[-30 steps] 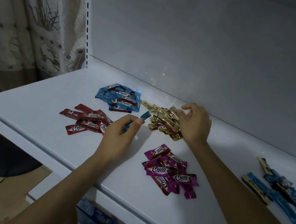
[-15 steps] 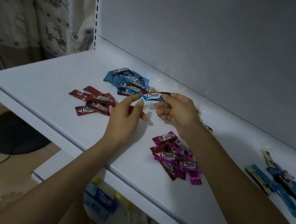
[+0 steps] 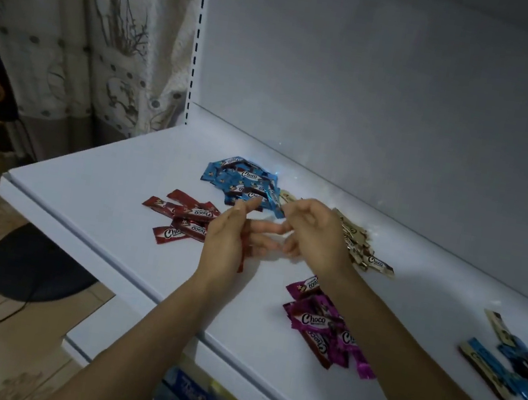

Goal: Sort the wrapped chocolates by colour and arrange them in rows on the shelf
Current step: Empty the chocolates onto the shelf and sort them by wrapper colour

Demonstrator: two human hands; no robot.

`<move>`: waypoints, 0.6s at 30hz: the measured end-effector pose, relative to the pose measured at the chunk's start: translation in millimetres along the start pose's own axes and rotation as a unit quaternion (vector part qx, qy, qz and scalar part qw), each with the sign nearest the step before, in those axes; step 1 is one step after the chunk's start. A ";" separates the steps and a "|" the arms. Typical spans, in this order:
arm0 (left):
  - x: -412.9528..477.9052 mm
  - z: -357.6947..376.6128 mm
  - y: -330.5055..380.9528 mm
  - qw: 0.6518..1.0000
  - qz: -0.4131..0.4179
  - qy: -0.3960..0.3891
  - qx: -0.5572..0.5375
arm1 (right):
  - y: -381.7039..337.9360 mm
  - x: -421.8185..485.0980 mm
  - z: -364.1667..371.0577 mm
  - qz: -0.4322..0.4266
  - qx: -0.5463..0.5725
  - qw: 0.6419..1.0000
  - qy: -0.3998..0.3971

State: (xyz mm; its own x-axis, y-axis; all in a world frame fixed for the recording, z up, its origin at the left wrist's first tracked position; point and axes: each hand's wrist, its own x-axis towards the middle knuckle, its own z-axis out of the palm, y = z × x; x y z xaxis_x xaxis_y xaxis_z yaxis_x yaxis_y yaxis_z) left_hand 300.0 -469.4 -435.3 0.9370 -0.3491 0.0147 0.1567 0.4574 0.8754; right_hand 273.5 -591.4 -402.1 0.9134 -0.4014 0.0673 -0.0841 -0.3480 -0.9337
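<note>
Since the earlier frames, the blue chocolate (image 3: 274, 203) has been let go by the left hand (image 3: 228, 239) and brought by the right hand (image 3: 314, 233) to the near edge of the blue pile (image 3: 241, 179) on the shelf (image 3: 103, 181). It appears to be pinched at one end between thumb and forefinger of the right grip, though blur leaves this less than certain. The left grip is slack, with fingers stretched out and nothing seen in it.

A misplaced drop is the likeliest fault. The gold pile (image 3: 359, 246) lies just beside the blue one, partly hidden by the right hand, so a careless release could mix the colours. A light hold on one end could also let the slick wrapper slip. The right forearm passes close over the purple pile (image 3: 322, 323), which could be brushed out of place.

The chocolates are slim, flat bars in glossy, crinkled foil with crimped ends, heaped loosely on the smooth white shelf. A red pile (image 3: 183, 218) lies partly under the left hand. No rows have been formed, and a mixed cluster (image 3: 513, 364) is left unsorted at the right.
</note>
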 end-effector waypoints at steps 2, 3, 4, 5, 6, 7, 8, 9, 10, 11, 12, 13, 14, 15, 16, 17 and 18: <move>4.2 -2.5 0.9 0.999 -0.017 0.011 -0.040 | 7.2 -21.6 -2.6 -0.050 -0.024 0.998 -0.001; 4.8 -1.8 0.9 0.997 -0.031 0.011 -0.067 | 8.9 -30.3 -2.4 -0.071 -0.032 0.997 -0.005; 3.6 -0.2 1.6 0.995 -0.045 0.006 -0.089 | 9.1 -37.3 -0.8 -0.092 -0.039 0.995 -0.008; 1.6 1.5 2.3 0.992 -0.063 -0.004 -0.107 | 8.5 -42.9 2.4 -0.108 -0.044 0.993 -0.011; -0.4 3.0 2.0 0.989 -0.080 -0.015 -0.123 | 7.5 -48.0 6.6 -0.119 -0.048 0.992 -0.020; -1.3 3.6 0.3 0.986 -0.094 -0.029 -0.135 | 7.6 -51.4 11.4 -0.125 -0.055 0.990 -0.031; -1.4 3.4 -1.4 0.983 -0.103 -0.044 -0.146 | 7.9 -54.0 16.1 -0.125 -0.067 0.989 -0.041; -2.0 2.2 -2.1 0.982 -0.109 -0.054 -0.148 | 9.8 -54.8 19.5 -0.119 -0.081 0.989 -0.046; -2.9 0.9 -1.6 0.981 -0.111 -0.061 -0.145 | 11.3 -55.3 21.5 -0.109 -0.086 0.989 -0.050; -3.2 0.2 -1.5 0.982 -0.112 -0.067 -0.139 | 12.7 -55.2 22.2 -0.101 -0.080 0.990 -0.053; -4.9 1.3 -0.1 0.983 -0.112 -0.075 -0.127 | 13.4 -55.1 21.8 -0.094 -0.067 0.992 -0.057; -7.0 3.3 0.3 0.986 -0.105 -0.080 -0.100 | 14.3 -54.8 20.7 -0.086 -0.047 0.993 -0.058; -9.6 5.5 1.3 0.992 -0.081 -0.084 -0.046 | 14.7 -54.0 19.2 -0.072 -0.014 0.996 -0.054; -11.8 5.0 3.7 0.995 -0.033 -0.084 0.042 | 14.4 -52.2 17.5 -0.054 0.028 0.997 -0.046; -12.4 0.8 7.2 0.983 0.046 -0.079 0.157 | 12.9 -49.7 15.4 -0.033 0.070 0.996 -0.037; -10.1 -8.2 10.7 0.944 0.152 -0.062 0.285 | 10.6 -46.0 12.7 -0.018 0.090 0.995 -0.026; -3.3 -21.5 12.5 0.881 0.246 -0.049 0.401 | 7.5 -42.2 10.2 -0.007 0.088 0.996 -0.016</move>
State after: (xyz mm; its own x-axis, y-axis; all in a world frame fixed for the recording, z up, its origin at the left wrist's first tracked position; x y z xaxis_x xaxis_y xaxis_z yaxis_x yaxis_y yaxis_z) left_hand 305.7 -445.0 -434.8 0.7925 -0.3563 0.4950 -0.5687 -0.1384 0.8108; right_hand 238.3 -568.4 -415.5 0.9262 -0.3702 0.0717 -0.0037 -0.1988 -0.9800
